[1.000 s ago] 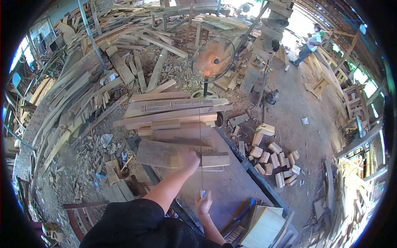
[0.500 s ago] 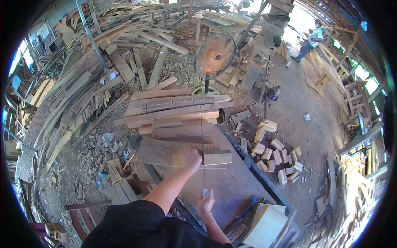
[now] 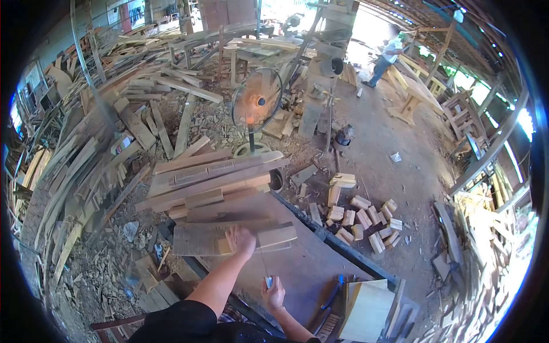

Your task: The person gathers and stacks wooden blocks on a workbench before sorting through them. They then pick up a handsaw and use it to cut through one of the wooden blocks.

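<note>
My left hand [image 3: 242, 240] is closed over a short wooden block [image 3: 278, 234], its fingers slightly blurred. The block rests across a wider grey board [image 3: 197, 237] on the worktable [image 3: 311, 251]. Pale wood of the block shows to the left of the fingers too. Nearer my body, my right hand [image 3: 274, 294] grips a thin-bladed tool [image 3: 268, 282] by its grey-blue end. From that fist a narrow, straight line runs up to the block beside my left hand, where it drops out of sight.
Long planks [image 3: 211, 171] are stacked at the table's far end, with a round fan [image 3: 257, 103] behind them. Cut blocks [image 3: 363, 218] lie on the floor to the right. Pale panels [image 3: 366, 311] sit at the near right corner. A person [image 3: 384, 60] stands far back.
The view has swung right and up, shifting the scene left and down. The thin line reached well past the board earlier; now only a short stretch shows between right hand and block.
</note>
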Motion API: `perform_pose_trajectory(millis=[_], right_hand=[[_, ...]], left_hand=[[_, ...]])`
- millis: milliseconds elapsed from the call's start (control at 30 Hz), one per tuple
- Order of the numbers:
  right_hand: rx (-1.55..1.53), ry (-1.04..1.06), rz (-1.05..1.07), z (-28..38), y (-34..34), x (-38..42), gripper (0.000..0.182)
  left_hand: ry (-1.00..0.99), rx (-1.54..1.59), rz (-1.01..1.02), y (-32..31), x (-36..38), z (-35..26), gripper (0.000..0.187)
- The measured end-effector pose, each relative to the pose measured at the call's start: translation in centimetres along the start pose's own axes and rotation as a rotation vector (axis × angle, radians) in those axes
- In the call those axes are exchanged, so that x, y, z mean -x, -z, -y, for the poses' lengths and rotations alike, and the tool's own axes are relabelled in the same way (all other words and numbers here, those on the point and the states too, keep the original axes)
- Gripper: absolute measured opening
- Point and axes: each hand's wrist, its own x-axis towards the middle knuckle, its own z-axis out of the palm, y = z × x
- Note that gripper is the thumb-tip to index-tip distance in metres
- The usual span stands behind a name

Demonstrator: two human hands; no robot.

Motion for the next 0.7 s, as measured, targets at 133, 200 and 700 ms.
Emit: perform_pose_trajectory(millis=[133,200,700], right_hand=[[0.012,0.01,-0.008,0.3,0.3,0.0,0.024],[-0.004,0.028,-0.032,0.3,0.2,-0.1,0.025],[0.009,0.05,-0.057,0.4,0.3,-0.1,0.025]], left_hand=[[-0.044,-0.044,-0.075,-1.6,0.0,0.8,0.028],[-0.035,-0.035,-0.067,-1.3,-0.2,0.6,0.028],[0.007,0.066,-0.002,-0.6,0.0,0.3,0.025]])
